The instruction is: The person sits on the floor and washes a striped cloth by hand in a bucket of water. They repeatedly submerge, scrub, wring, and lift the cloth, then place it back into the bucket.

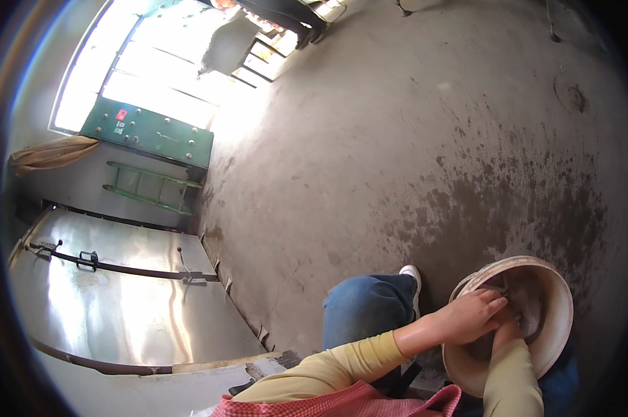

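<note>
A white bucket (556, 333) with a dirty rim stands between my knees at the lower right. My left hand (468, 315) lies over the bucket's opening, its fingers touching or overlapping my right wrist; whether they grip anything is unclear. My right forearm, in a pale yellow sleeve, reaches down into the bucket, and the lower part of my right hand (506, 318) is hidden behind my left fingers. Inside the bucket, pale material (530, 315) shows beside my hands, too shadowed to name.
Wet splashes (470, 219) darken the concrete floor (319, 182) beyond the bucket. Large metal doors (116, 297) with latches, a green ladder (152, 187) and a green panel (152, 133) line the left wall. A person's legs (293, 21) show near the bright doorway.
</note>
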Demonstrator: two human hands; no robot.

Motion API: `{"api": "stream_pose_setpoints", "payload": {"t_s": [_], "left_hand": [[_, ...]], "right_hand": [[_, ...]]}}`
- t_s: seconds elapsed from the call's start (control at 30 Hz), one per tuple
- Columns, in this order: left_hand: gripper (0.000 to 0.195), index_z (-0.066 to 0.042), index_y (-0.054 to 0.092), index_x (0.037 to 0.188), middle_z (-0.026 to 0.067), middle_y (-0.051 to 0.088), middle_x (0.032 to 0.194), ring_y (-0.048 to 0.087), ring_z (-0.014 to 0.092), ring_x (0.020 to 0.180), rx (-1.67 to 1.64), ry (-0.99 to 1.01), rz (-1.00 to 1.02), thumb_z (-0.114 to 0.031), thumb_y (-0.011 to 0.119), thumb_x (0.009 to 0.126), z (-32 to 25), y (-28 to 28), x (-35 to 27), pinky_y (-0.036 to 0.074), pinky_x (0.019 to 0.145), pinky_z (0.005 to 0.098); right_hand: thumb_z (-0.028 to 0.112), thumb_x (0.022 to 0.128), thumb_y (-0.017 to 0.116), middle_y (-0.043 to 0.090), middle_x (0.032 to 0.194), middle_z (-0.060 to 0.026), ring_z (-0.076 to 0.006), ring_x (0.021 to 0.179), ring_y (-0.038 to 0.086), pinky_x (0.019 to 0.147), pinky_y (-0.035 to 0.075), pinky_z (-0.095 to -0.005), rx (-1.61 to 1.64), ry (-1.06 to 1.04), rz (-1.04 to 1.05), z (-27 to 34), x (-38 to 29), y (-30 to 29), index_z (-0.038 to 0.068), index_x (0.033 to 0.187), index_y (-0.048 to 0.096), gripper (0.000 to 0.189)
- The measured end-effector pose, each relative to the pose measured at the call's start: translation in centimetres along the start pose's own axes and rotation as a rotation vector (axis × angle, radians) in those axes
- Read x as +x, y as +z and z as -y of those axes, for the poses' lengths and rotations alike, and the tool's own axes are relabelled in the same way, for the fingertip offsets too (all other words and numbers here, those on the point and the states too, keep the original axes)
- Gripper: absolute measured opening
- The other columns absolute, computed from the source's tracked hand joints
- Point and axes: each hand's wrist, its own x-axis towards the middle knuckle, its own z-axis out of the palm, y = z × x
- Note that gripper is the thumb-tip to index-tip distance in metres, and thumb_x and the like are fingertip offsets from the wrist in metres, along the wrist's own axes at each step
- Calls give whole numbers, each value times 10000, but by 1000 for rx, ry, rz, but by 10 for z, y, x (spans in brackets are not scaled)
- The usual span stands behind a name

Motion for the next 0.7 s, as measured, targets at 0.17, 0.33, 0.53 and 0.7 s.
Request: {"api": "stream_pose_setpoints", "payload": {"t_s": [0.17, 0.33, 0.53, 0.7], "left_hand": [[409, 21, 531, 1151, 202, 563, 1159, 545, 355, 1076, 7, 123, -27, -182, 630, 810, -6, -16, -11, 454, 914, 398], [392, -1, 534, 1205, 206, 596, 1099, 572, 367, 1023, 141, 72, -202, -150, 613, 851, -11, -27, -31, 468, 887, 397], [483, 15, 489, 1276, 228, 577, 1170, 556, 381, 1076, 63, 24, -118, -182, 613, 853, -4, -25, -39, 457, 911, 393], [915, 5, 269, 1421, 235, 383, 1400, 429, 351, 1259, 27, 62, -77, -191, 764, 678, 21, 0, -22, 382, 1038, 365]], "right_hand": [[355, 616, 774, 456, 1319, -185, -366, 1235, 427, 974, 416, -501, 15, -25, -20, -4, 20, 20, 129, 1329, 464, 810], [335, 627, 765, 537, 1265, -189, -345, 1200, 495, 961, 433, -483, 102, -44, -7, -40, 11, 5, 116, 1293, 521, 742], [-21, 687, 659, 650, 1080, -110, -206, 1009, 605, 911, 453, -327, 1239, -316, -215, -69, -143, -106, 2, 1146, 599, 464], [-114, 661, 623, 632, 1091, -88, -188, 1025, 591, 917, 463, -333, 1350, -475, -403, -56, -285, -177, -1, 1150, 578, 504]]}}
